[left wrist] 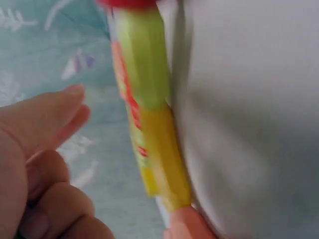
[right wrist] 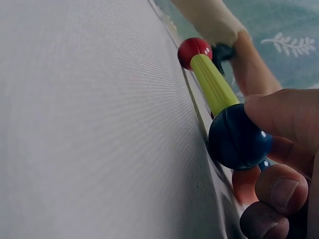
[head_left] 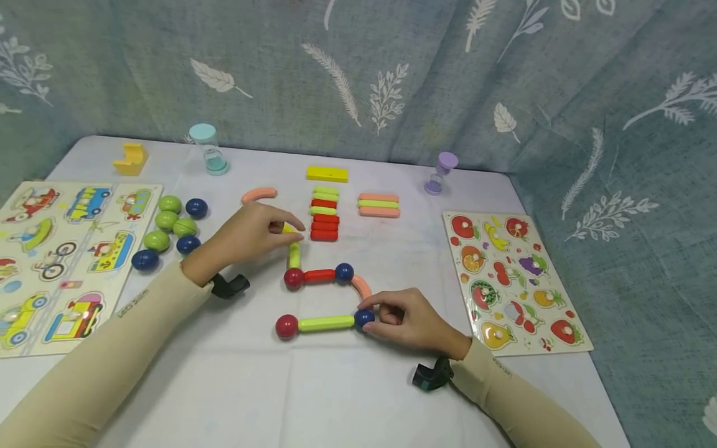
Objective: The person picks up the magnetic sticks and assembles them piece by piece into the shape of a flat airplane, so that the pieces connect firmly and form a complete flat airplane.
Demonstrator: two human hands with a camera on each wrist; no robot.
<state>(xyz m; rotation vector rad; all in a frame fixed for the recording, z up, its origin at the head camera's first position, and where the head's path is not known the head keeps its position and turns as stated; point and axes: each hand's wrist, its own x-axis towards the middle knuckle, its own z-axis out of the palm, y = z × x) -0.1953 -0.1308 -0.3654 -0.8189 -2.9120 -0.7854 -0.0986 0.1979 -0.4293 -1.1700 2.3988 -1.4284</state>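
My right hand (head_left: 407,317) pinches a dark blue ball (right wrist: 237,139) between thumb and fingers. From that ball a lime-green rod (head_left: 326,323) runs left to a red ball (head_left: 287,326), and a curved salmon piece (head_left: 361,287) leads up to another blue ball (head_left: 344,272). A red rod (head_left: 320,275) joins this one to a second red ball (head_left: 293,278). Above it stretch a green rod (left wrist: 144,59) and a yellow piece (left wrist: 167,159), blurred in the left wrist view. Beside them hovers my left hand (head_left: 246,235), thumb and forefinger apart, holding nothing visible.
Green balls (head_left: 166,220) and blue balls (head_left: 196,208) lie left of the left hand. Short rods (head_left: 325,226) are lined up behind. Puzzle boards (head_left: 67,267) (head_left: 518,283) flank both sides. Two sand timers (head_left: 215,155) (head_left: 439,174) and a yellow block (head_left: 131,159) stand at the back.
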